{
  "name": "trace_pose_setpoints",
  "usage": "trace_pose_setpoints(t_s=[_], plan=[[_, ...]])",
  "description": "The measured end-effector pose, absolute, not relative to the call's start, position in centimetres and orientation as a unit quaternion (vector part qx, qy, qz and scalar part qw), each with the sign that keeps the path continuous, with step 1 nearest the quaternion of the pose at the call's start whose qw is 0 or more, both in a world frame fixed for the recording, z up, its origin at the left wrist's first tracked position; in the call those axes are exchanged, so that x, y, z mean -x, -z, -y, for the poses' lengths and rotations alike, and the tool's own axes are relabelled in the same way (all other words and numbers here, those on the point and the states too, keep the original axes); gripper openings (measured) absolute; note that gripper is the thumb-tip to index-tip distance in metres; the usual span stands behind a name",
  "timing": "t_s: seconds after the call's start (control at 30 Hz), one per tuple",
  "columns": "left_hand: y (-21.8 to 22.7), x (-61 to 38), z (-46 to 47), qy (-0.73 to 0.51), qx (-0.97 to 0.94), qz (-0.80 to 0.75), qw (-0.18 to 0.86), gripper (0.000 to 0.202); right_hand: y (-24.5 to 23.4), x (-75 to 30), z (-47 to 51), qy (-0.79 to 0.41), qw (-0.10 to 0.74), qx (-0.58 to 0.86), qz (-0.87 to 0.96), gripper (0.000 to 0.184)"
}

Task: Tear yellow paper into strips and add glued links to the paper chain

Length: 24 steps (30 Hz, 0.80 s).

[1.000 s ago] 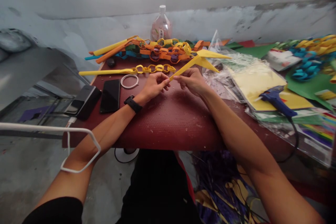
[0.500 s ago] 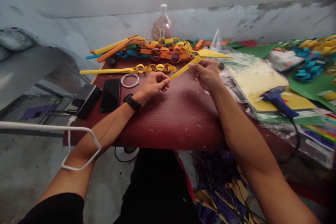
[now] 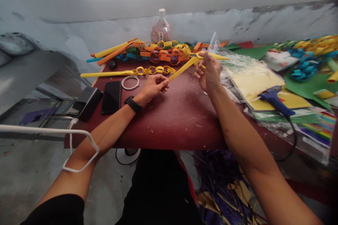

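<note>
A yellow paper strip (image 3: 182, 70) slants up over the table between my two hands. My left hand (image 3: 155, 86) pinches its lower end between thumb and fingers. Around its upper end, the fingers of my right hand (image 3: 210, 72) are closed, and a pointed yellow tail pokes out to the right behind them. Exactly how the right fingertips grip the paper is partly hidden. Just beyond my left hand lies a yellow paper chain (image 3: 154, 70) with a long yellow straight end. Farther back, an orange paper chain (image 3: 169, 54) rests among other coloured chains.
A phone (image 3: 111, 96), a white ring (image 3: 130, 83) and a black box-like device (image 3: 86, 102) lie on the left. A plastic bottle (image 3: 161, 30) stands at the back. On the right, a blue glue gun (image 3: 276, 99) rests on yellow paper sheets (image 3: 250, 81).
My right hand has shifted up along the strip and turned, its fingers now higher near the strip's far end. My left hand keeps its pinch almost in place.
</note>
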<state>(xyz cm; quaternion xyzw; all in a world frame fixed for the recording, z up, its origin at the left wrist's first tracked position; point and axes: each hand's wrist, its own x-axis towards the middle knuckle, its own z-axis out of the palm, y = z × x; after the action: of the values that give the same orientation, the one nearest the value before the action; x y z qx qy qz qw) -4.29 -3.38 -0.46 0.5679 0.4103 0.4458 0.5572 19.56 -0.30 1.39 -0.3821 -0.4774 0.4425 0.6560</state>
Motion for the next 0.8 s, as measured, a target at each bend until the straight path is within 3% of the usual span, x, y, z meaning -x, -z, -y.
trace_pose_setpoints(t_s=[0.1,0.23,0.4,0.6,0.8], plan=[[0.3,4.2,3.6,-0.451,-0.563,-0.387,0.574,0.017,-0.6,-17.7,1.3,-0.498,0.571,0.369,0.538,0.066],[0.4,4.2,3.7,-0.451,-0.558,-0.371,0.590,0.018,0.9,-15.7,1.7,-0.455,0.485,0.363,0.653,0.061],[0.5,4.3,3.7,-0.438,-0.554,-0.375,0.600,0.021,1.1,-15.5,1.6,-0.432,0.532,0.365,0.630,0.057],[0.2,4.0,3.9,-0.437,-0.547,-0.377,0.607,0.016,1.2,-15.5,1.8,-0.459,0.479,0.338,0.667,0.054],[-0.4,3.7,4.1,-0.444,-0.551,-0.391,0.589,0.022,0.4,-16.2,1.5,-0.472,0.520,0.341,0.625,0.054]])
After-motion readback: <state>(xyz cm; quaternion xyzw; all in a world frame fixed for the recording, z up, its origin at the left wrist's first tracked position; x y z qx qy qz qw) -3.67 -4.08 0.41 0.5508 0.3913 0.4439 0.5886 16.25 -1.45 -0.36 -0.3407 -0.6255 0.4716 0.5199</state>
